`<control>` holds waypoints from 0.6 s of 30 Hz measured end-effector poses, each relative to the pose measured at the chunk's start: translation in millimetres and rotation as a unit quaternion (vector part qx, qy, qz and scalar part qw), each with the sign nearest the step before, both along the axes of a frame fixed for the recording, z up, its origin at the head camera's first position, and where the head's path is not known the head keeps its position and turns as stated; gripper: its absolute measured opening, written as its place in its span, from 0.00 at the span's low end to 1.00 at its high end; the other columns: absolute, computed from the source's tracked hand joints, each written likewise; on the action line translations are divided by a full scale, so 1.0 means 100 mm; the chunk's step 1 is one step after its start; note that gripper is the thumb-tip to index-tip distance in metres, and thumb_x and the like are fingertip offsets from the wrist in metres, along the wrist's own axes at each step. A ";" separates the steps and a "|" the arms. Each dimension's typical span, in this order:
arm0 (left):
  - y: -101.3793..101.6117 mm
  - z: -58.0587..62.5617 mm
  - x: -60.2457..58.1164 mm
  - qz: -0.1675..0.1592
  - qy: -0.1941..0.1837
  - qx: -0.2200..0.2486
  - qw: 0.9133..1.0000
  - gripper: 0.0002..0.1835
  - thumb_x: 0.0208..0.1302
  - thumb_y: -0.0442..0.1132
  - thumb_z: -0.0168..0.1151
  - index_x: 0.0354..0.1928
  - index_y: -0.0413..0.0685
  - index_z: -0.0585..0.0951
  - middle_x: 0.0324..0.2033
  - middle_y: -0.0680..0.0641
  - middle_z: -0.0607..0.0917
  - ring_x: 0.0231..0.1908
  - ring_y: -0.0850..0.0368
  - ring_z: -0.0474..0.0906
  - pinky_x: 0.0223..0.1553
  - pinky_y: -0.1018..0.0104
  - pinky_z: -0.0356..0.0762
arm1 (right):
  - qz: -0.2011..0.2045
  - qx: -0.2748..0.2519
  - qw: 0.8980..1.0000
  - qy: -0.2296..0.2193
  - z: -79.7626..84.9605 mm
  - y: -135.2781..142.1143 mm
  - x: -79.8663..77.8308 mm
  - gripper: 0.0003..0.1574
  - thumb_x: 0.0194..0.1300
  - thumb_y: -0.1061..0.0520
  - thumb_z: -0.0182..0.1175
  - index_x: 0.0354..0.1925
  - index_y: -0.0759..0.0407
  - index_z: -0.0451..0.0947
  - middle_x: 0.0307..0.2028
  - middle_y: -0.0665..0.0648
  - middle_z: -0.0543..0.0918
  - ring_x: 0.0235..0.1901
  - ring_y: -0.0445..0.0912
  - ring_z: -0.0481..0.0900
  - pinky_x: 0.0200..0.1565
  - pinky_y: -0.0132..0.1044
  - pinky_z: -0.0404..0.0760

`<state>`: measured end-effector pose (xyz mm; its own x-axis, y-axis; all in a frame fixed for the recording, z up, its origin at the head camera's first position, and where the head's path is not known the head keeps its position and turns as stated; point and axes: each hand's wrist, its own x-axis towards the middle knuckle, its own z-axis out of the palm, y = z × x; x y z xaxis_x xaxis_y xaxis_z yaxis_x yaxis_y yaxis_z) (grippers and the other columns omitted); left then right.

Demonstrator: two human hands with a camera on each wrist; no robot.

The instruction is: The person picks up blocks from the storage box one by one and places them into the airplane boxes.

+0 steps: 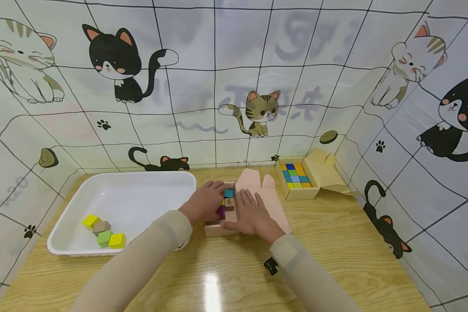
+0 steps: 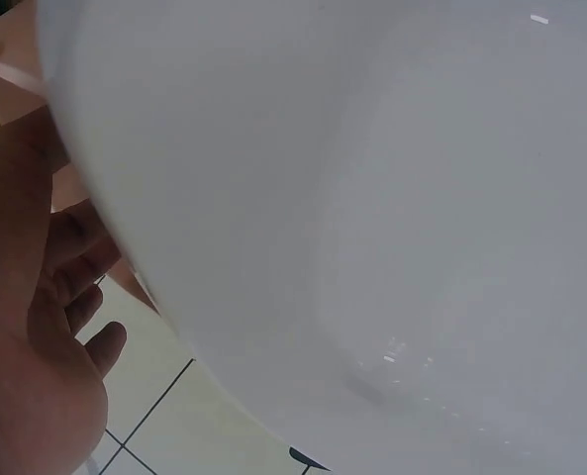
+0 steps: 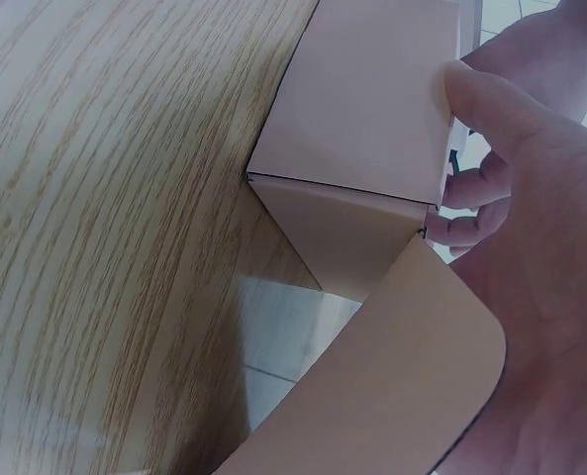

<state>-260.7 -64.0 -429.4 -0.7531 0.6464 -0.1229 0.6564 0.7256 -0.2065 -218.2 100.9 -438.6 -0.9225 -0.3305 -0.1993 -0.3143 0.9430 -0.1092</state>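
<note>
A pink cardboard box (image 1: 222,230) stands on the wooden table with its lid (image 1: 271,203) folded open to the right. Inside lie small wooden blocks, among them a blue block (image 1: 229,193), one marked with a 6 (image 1: 229,202) and a purple block (image 1: 220,211). My left hand (image 1: 206,201) reaches over the box's left side, its fingertips at the blocks; whether they pinch one is hidden. My right hand (image 1: 253,214) rests on the box's right side, fingers extended. In the right wrist view its thumb (image 3: 496,109) touches the box's rim.
To the left stands a white tray (image 1: 140,180) with yellow, green and brownish blocks (image 1: 104,238). A cream box (image 1: 302,193) filled with coloured blocks sits at the back right, lid open. A small black object (image 1: 271,266) lies beside my right sleeve. Cat-patterned sheeting (image 1: 195,86) encloses the table.
</note>
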 end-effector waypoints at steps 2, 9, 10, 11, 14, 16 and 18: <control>0.00 0.00 0.01 -0.001 0.008 -0.010 1.000 0.19 0.49 0.60 0.63 0.19 0.54 0.79 0.64 0.51 0.65 0.64 0.54 0.57 0.68 0.57 0.55 | 0.001 -0.003 1.000 0.001 0.00 0.00 0.00 0.68 0.49 0.18 0.44 0.71 0.59 0.37 0.72 0.60 0.45 0.72 0.53 0.41 0.70 0.55 0.41; 0.00 -0.01 0.00 0.003 0.012 -0.020 1.000 0.19 0.51 0.61 0.62 0.20 0.54 0.79 0.63 0.51 0.66 0.64 0.54 0.56 0.68 0.57 0.55 | 0.001 0.001 1.000 0.002 0.01 0.00 -0.01 0.69 0.49 0.17 0.43 0.71 0.59 0.37 0.72 0.60 0.45 0.72 0.53 0.41 0.70 0.54 0.41; 0.00 -0.01 0.00 0.005 0.012 -0.022 1.000 0.19 0.51 0.61 0.62 0.21 0.54 0.79 0.63 0.51 0.66 0.64 0.54 0.56 0.68 0.57 0.55 | 0.002 0.004 1.000 0.002 0.01 0.00 -0.01 0.69 0.49 0.17 0.43 0.71 0.59 0.37 0.72 0.60 0.45 0.72 0.53 0.41 0.70 0.54 0.41; 0.00 -0.01 0.00 0.005 0.013 -0.023 1.000 0.19 0.51 0.61 0.62 0.21 0.54 0.80 0.63 0.51 0.66 0.64 0.54 0.56 0.68 0.56 0.55 | 0.002 0.006 1.000 0.003 0.01 -0.01 -0.01 0.69 0.49 0.17 0.43 0.71 0.59 0.36 0.72 0.60 0.45 0.72 0.53 0.42 0.70 0.54 0.41; 0.00 -0.01 0.00 0.006 0.013 -0.021 1.000 0.19 0.51 0.61 0.62 0.26 0.52 0.81 0.64 0.50 0.66 0.65 0.53 0.56 0.68 0.55 0.55 | 0.002 0.007 1.000 0.002 0.02 -0.01 0.00 0.69 0.49 0.17 0.43 0.71 0.59 0.37 0.72 0.60 0.45 0.72 0.53 0.41 0.70 0.54 0.41; -0.02 0.01 0.00 0.005 0.009 -0.017 1.000 0.20 0.51 0.61 0.62 0.29 0.52 0.82 0.63 0.50 0.67 0.65 0.53 0.56 0.69 0.55 0.54 | 0.002 0.004 1.000 -0.001 0.02 -0.01 0.00 0.69 0.49 0.17 0.43 0.71 0.59 0.37 0.72 0.60 0.45 0.72 0.53 0.42 0.70 0.54 0.41; -0.04 0.06 0.00 0.006 0.006 -0.010 1.000 0.21 0.51 0.61 0.62 0.31 0.51 0.82 0.61 0.50 0.68 0.66 0.52 0.55 0.69 0.55 0.54 | 0.001 -0.002 1.000 -0.003 0.01 -0.01 0.00 0.69 0.49 0.18 0.44 0.71 0.60 0.38 0.72 0.60 0.46 0.72 0.53 0.42 0.70 0.55 0.41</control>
